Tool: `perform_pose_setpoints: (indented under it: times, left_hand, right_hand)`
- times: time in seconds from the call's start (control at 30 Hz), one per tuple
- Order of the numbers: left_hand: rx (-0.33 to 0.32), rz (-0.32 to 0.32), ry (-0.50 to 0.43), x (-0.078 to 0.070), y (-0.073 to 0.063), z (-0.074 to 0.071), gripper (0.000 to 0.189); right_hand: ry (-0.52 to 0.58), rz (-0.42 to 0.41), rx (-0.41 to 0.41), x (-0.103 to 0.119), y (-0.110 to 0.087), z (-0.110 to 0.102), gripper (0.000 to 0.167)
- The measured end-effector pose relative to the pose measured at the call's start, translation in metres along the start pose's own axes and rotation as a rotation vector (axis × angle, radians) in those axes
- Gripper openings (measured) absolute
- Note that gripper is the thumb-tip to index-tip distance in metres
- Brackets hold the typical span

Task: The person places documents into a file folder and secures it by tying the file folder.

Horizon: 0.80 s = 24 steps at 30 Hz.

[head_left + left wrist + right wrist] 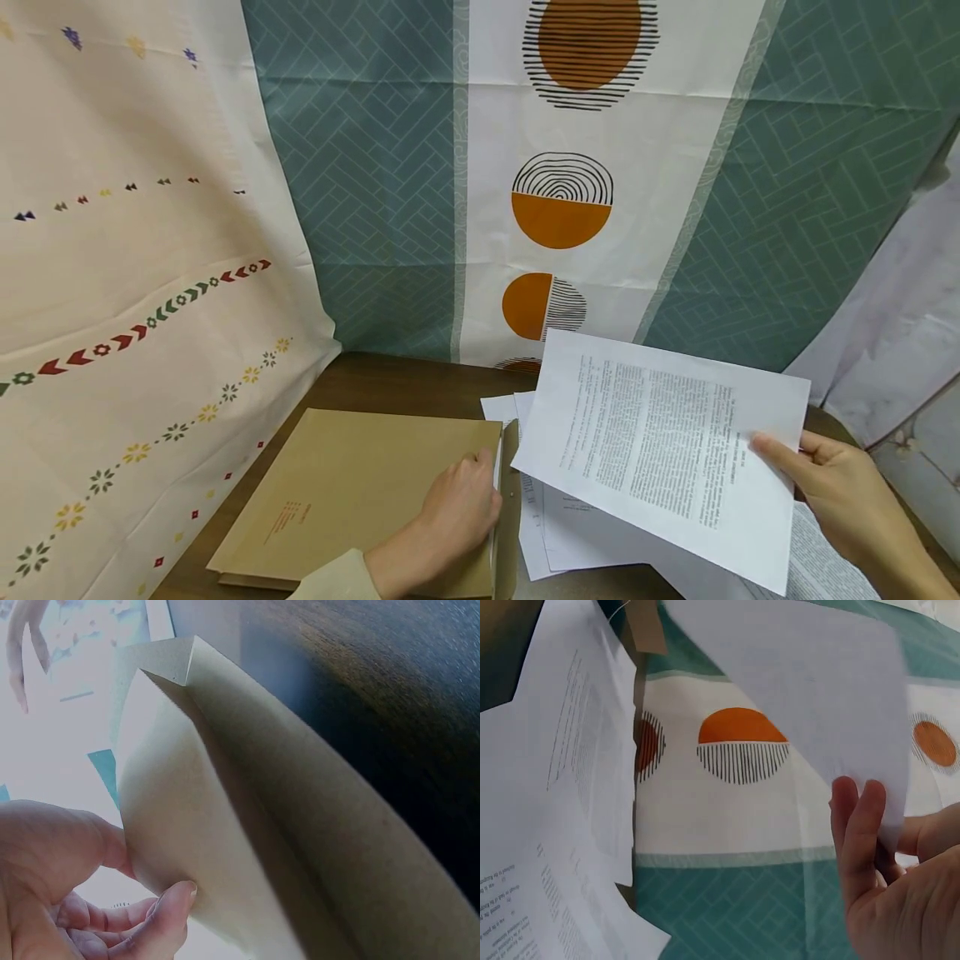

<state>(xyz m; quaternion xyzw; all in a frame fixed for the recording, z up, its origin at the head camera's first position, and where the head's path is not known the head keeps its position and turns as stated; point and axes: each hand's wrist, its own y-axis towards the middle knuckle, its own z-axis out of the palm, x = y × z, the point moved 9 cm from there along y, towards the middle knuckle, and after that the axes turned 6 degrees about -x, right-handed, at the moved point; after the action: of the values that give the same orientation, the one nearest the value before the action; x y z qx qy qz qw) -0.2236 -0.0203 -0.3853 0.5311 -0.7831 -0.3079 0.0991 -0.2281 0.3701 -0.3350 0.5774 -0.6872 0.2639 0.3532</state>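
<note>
A brown kraft document envelope point(367, 475) with small red print lies on the table at the left, its open side and flap point(510, 508) facing right. My left hand point(459, 504) pinches the upper panel's edge at the opening, thumb and fingers on either side in the left wrist view point(112, 892). White paper shows inside the mouth. Over the table at the right, a printed sheet point(645, 450) is held up by my right hand point(847, 487), thumb on the printed face. The right wrist view shows two fingers behind that sheet point(825, 690).
More printed sheets point(592, 533) lie loosely overlapped under the raised one, reaching toward the table's right side. The dark wooden table point(405, 383) ends at a patterned curtain point(390, 208) behind and a cream embroidered cloth point(150, 333) at the left.
</note>
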Motion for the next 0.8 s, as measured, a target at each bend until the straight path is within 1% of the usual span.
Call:
perform_pose_setpoints:
  times: [0.07,0.13,0.27,0.37,0.5,0.6,0.73,0.8]
  left_hand:
    - [0.002,-0.002,-0.001,0.0,0.0,0.0,0.023]
    - [0.009,-0.006,-0.006,0.001,0.001,0.001,0.022]
    - [0.011,-0.01,-0.006,0.002,0.001,0.001,0.022]
    - [-0.006,-0.008,-0.003,0.002,0.001,0.0,0.022]
    - [-0.022,-0.009,-0.002,0.002,0.002,0.0,0.021]
    - [-0.023,-0.018,-0.002,0.002,0.002,0.0,0.019]
    - [-0.007,-0.031,-0.006,0.002,0.003,0.002,0.017]
    - [0.004,-0.034,-0.004,0.003,0.004,0.003,0.016]
  right_hand:
    - [-0.041,-0.016,-0.01,0.002,-0.002,0.001,0.058]
    - [-0.055,-0.027,-0.016,0.003,-0.004,0.003,0.057]
    - [0.003,-0.058,-0.009,0.007,-0.009,0.012,0.05]
    - [0.085,-0.079,0.026,0.012,-0.015,0.022,0.043]
    - [0.148,-0.086,0.074,0.015,-0.021,0.033,0.036]
    - [0.163,-0.074,0.1,0.016,-0.024,0.039,0.034]
    - [0.148,-0.067,0.119,0.014,-0.029,0.044,0.033]
    - [0.133,-0.062,0.156,0.014,-0.031,0.046,0.033]
